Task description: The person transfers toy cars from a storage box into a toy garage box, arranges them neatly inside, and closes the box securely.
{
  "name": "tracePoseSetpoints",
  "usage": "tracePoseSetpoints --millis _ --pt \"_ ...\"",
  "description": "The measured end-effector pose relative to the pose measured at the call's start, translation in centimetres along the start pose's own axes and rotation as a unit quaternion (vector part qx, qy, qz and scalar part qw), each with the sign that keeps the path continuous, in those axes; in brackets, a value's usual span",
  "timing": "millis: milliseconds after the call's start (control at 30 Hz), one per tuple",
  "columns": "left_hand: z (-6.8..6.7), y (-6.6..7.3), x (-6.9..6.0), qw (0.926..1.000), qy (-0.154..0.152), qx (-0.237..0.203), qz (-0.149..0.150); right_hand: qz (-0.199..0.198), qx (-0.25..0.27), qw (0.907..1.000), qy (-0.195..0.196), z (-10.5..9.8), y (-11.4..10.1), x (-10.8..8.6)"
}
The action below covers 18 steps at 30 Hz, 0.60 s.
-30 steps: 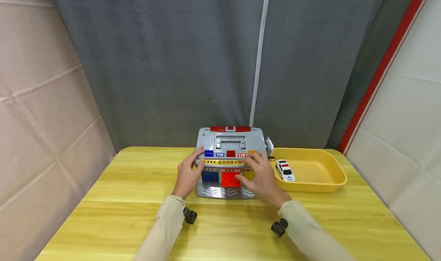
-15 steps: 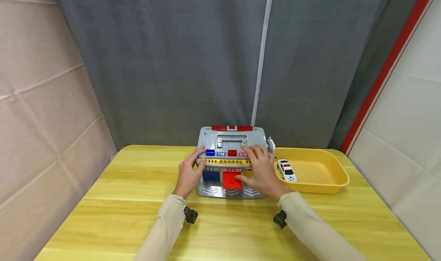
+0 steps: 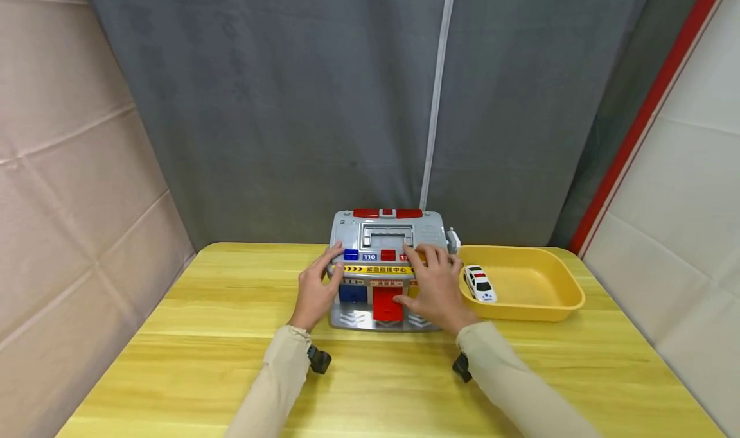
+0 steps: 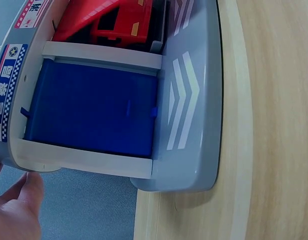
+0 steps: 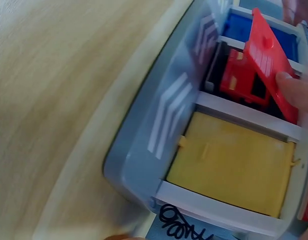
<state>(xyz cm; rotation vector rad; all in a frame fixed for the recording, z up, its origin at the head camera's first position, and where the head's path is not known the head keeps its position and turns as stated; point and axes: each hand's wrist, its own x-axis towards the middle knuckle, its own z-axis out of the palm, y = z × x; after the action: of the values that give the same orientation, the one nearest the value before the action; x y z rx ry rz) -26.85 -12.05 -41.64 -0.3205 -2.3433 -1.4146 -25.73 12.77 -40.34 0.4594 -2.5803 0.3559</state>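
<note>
A grey toy emergency station (image 3: 349,232) with blue, red and yellow garage doors stands on the table. My left hand (image 3: 313,295) holds its left end, fingers on the roof and thumb below the front edge. My right hand (image 3: 437,290) lies at the right front, fingertips on the roof and thumb touching the raised red door (image 5: 266,50). Behind that door, a red toy vehicle (image 5: 239,75) shows in the right wrist view. The blue door (image 4: 93,107) and yellow door (image 5: 229,165) are down. My right fingers are mostly outside the right wrist view.
A yellow tray (image 3: 534,274) stands right of the station, with a white toy police car (image 3: 479,284) leaning in its left end. A white piece (image 3: 453,240) juts from the station's right side. A grey curtain (image 3: 277,136) hangs behind the table (image 3: 248,335).
My right fingers have shifted up and back onto the roof, while the thumb stays at the red door. That door's lower edge reaches slightly farther toward me. The left hand stays in place.
</note>
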Motion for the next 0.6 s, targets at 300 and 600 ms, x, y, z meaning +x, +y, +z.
tracePoseSetpoints --millis 300,600 --pt "0.0 0.0 0.0 0.9999 0.006 0.014 -0.002 0.006 -0.041 0.998 0.048 1.1 -0.5 -0.1" --pt "0.0 0.1 -0.1 0.9995 0.013 0.028 0.002 0.011 -0.049 0.9953 0.083 1.7 -0.6 0.0"
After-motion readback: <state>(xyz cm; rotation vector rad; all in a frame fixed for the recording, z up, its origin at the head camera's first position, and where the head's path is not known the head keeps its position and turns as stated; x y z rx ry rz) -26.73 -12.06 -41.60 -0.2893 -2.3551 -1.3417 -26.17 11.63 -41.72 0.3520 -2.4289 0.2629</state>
